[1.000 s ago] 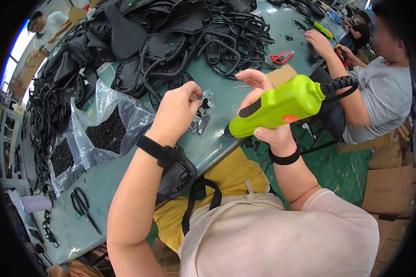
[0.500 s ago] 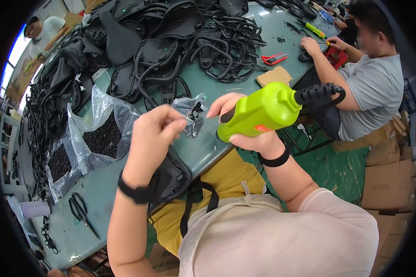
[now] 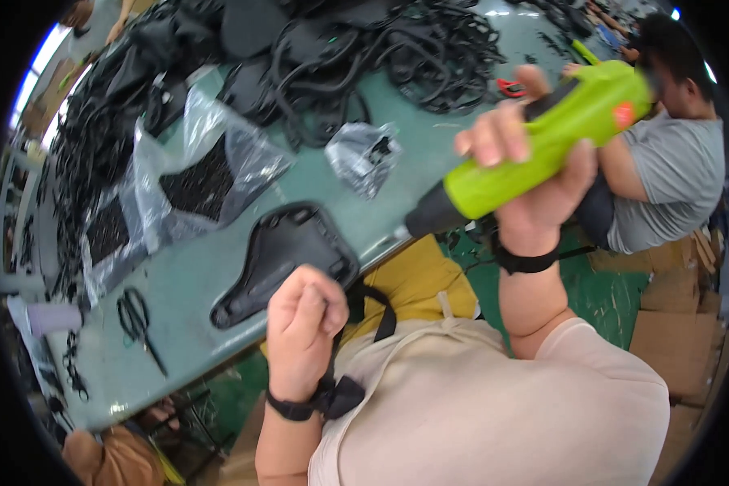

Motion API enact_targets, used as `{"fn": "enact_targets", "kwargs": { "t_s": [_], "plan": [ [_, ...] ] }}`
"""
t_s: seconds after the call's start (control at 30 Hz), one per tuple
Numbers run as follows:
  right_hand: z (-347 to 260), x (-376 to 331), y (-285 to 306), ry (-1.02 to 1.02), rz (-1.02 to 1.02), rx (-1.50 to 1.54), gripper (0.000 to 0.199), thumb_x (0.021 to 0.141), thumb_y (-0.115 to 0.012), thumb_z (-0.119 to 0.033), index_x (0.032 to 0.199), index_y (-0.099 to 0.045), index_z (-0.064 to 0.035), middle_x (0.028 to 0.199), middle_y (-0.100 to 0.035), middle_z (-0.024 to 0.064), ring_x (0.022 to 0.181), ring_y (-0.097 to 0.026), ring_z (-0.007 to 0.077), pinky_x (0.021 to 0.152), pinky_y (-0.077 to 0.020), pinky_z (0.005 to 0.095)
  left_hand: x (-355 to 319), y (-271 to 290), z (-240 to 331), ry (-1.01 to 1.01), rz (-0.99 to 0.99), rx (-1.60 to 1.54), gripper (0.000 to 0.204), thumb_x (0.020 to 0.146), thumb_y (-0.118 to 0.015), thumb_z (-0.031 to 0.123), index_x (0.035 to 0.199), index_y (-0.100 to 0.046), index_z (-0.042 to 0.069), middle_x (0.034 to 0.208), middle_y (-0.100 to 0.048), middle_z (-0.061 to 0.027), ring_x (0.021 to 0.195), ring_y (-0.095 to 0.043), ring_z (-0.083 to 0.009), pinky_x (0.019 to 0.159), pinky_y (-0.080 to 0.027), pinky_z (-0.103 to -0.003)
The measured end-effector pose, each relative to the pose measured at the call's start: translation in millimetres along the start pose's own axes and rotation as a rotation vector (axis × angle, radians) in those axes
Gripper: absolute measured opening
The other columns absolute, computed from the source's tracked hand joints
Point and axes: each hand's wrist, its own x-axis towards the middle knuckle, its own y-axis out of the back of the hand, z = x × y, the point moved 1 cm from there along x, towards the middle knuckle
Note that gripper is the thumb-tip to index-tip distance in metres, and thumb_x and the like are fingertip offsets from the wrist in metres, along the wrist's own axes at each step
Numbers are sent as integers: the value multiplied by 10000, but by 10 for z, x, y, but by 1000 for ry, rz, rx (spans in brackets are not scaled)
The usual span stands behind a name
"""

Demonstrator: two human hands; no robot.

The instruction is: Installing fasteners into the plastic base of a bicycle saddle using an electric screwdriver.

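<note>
My right hand (image 3: 535, 162) is wrapped round a bright green electric screwdriver (image 3: 502, 182), raised over the table's near edge with its black nose tilted down to the left. Curled fingers close my left hand (image 3: 306, 312), held in front of my body; whatever is in them is hidden or too small to name. Just beyond that hand lies a black saddle-shaped plastic shell (image 3: 279, 255), its hollow side up. A small clear bag (image 3: 364, 158) with a few black bits rests past the shell, near the screwdriver's tip.
Larger clear bags of small black parts (image 3: 202, 186) lie to the left, with black-handled scissors (image 3: 142, 328) and a pale purple cylinder (image 3: 54, 318) nearer. Black saddle parts and frames (image 3: 324, 65) pile up at the back. A co-worker in grey (image 3: 672, 162) sits at the right.
My left hand has drawn back from the small bag toward my body, its fingers curled. The screwdriver has been raised to the right and turned, its nose now showing. The shell is now largely uncovered.
</note>
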Motion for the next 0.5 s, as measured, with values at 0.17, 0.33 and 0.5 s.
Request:
{"fn": "enact_targets", "kwargs": {
  "t_s": [0.17, 0.33, 0.5],
  "plan": [
    [21, 87, -359, 3, 8, 32, 397, 846, -659, -301, 1118, -424, -132, 799, -539, -28, 770, -527, 167, 850, -376, 382, 63, -50, -83, -3, 37, -36, 250, 1014, -444, 237, 843, -462, 56, 639, -401, 8, 572, -338, -76, 534, -271, -229],
    [51, 131, -429, -22, -52, 252, 390, 803, -699, -211, 1077, -446, -97, 760, -538, -19, 664, -515, 138, 707, -399, 318, 34, -10, -94, -39, 77, -24, 255, 1004, -473, 249, 842, -489, 51, 668, -439, 6, 584, -357, -67, 545, -286, -216],
    [208, 84, -419, -43, -40, 199, 364, 851, -631, -287, 1082, -426, -94, 788, -507, 9, 651, -481, 147, 689, -391, 334, 25, -6, -105, -83, 107, 24, 247, 977, -538, 246, 851, -553, 34, 724, -534, -4, 601, -404, -49, 552, -317, -191]
  ]
}}
